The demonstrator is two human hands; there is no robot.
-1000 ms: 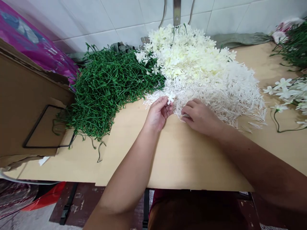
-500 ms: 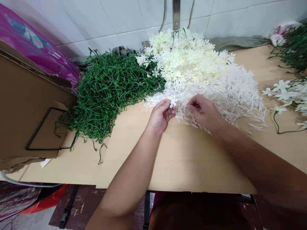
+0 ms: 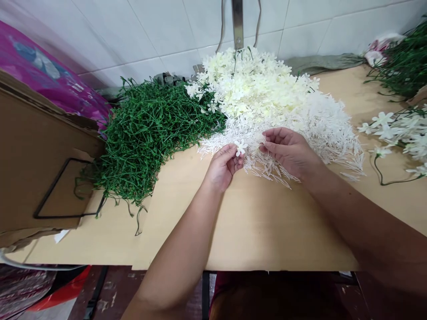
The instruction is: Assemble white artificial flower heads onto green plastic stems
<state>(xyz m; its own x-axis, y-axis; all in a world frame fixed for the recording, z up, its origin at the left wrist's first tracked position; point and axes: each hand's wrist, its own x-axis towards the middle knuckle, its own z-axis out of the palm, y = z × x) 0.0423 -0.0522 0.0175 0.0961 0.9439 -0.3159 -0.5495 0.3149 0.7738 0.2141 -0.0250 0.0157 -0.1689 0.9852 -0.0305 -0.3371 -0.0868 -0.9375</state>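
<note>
My left hand [image 3: 223, 169] is closed, pinching a small white artificial flower [image 3: 240, 148] between thumb and fingertips, its petals facing up. To its right, at the edge of the pile of thin white stamens [image 3: 328, 138], my right hand [image 3: 292, 151] has thumb and forefinger brought together. A thin white stamen [image 3: 264, 138] shows between those fingertips. Behind both hands, loose cream-white blossoms [image 3: 253, 86] are heaped against the stamens. Tangled green plastic stems [image 3: 160, 122] lie to the left of them.
At the left stand a cardboard box [image 3: 43, 155], a black wire frame [image 3: 50, 191] and a purple bag [image 3: 50, 71]. On the right are stemmed white flowers [image 3: 387, 126] and more green stems [image 3: 407, 62]. A tiled wall [image 3: 176, 31] backs the cardboard-covered table [image 3: 260, 226].
My right hand's fingers have come up from the stamen pile, with a thin stamen now showing at the tips. My left hand has turned the flower slightly upward. The view has shifted a little.
</note>
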